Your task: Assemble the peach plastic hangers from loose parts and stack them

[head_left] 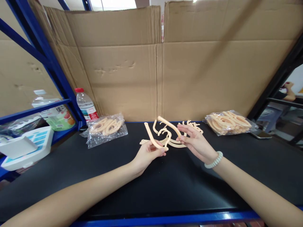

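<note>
My left hand (148,153) pinches one end of a cream plastic curved piece (151,136), held just above the black table (165,183). My right hand (195,142), with a pale bead bracelet on its wrist, holds another cream curved piece (169,125) by its end. The two pieces meet between my hands. Under and behind them lies a small pile of loose cream hook-shaped parts (189,124).
Two clear bags of the same cream parts lie at the back: the left bag (105,127) and the right bag (228,121). A phone (260,135) lies by the right bag. A water bottle (86,105), a juice bottle (55,115) and a white device (26,146) stand left. Cardboard (156,63) walls the back.
</note>
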The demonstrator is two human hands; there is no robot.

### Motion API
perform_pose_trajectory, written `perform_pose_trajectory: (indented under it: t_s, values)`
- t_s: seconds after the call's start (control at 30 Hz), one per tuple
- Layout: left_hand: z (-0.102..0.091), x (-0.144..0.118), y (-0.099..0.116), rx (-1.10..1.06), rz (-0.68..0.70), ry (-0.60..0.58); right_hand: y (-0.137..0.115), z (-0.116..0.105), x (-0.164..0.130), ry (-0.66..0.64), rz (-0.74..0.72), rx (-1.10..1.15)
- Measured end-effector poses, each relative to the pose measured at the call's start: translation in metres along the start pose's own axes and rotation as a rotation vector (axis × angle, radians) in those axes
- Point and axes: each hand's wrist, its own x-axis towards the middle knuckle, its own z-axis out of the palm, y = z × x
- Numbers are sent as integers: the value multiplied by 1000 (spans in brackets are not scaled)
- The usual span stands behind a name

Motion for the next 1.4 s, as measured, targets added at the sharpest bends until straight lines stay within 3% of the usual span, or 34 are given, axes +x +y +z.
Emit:
perform_pose_trajectory:
  t_s: [0.1,0.3,0.5,0.7,0.9,1.4]
  values:
    - [-1,0,0,16,12,-11,1,1,0,-44,108,144]
    - [-2,2,-3,15,18,-12,9,4,-1,6,230,274]
    - [-3,2,-4,-18,-3,-21,14,11,-7,-134,246,105]
    - [-3,2,-2,-9,-26,-67,18,17,-9,-257,193,-10]
    - [-2,1,0,19,-4,-121,18,17,-9,-287,100,-81]
    - [-2,-2,-3,-44,24,-70,19,22,-10,-246,-19,-168]
